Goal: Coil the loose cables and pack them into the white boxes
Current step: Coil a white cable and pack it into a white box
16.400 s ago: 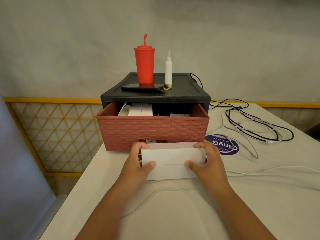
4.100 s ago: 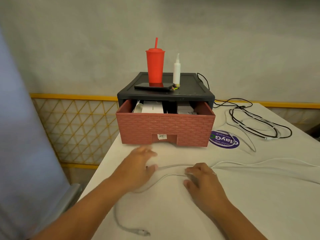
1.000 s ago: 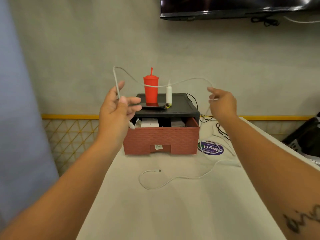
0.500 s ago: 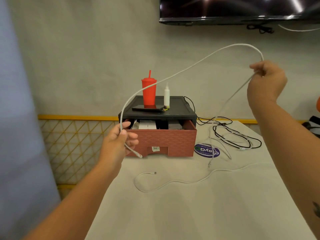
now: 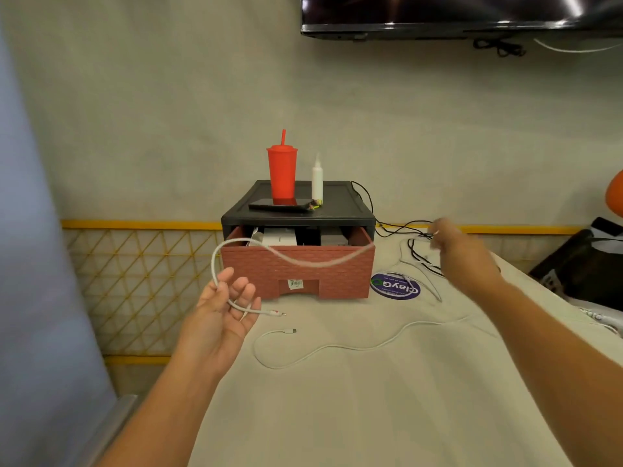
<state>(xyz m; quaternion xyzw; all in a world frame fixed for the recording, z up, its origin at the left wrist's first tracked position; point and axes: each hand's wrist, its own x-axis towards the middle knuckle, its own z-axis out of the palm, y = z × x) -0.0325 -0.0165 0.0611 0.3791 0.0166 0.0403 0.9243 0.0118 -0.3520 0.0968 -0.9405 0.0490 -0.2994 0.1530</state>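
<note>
The thin white rubber cable [image 5: 213,261], likely light, floppy and best pinched near its plug [image 5: 274,313], lay across the loosely spread fingers of the left hand [image 5: 222,315] at eight o'clock, sagging toward the three-o'clock right hand [image 5: 453,246], whose fingers were too blurred to judge.

Plain greyish plaster wall [image 5: 168,96] all the way across, a bit blotchy, evenly lit, no hard shadows. Dark flat screen [image 5: 472,11] mounted up top right, streaks of light glinting off it, couple of wires [image 5: 499,48] dangling just underneath. Lower down, a yellow rail [image 5: 141,224] along the wall with a yellow diamond lattice [image 5: 135,291] below it. Cream table [image 5: 371,416] out front, running up towards the wall. Blurry blue-grey panel [image 5: 33,264] filling the left edge, curtain or board, can't tell. Dark bulky thing [image 5: 580,267] off the table's right side, something orange [image 5: 615,193] poking in above it.
</note>
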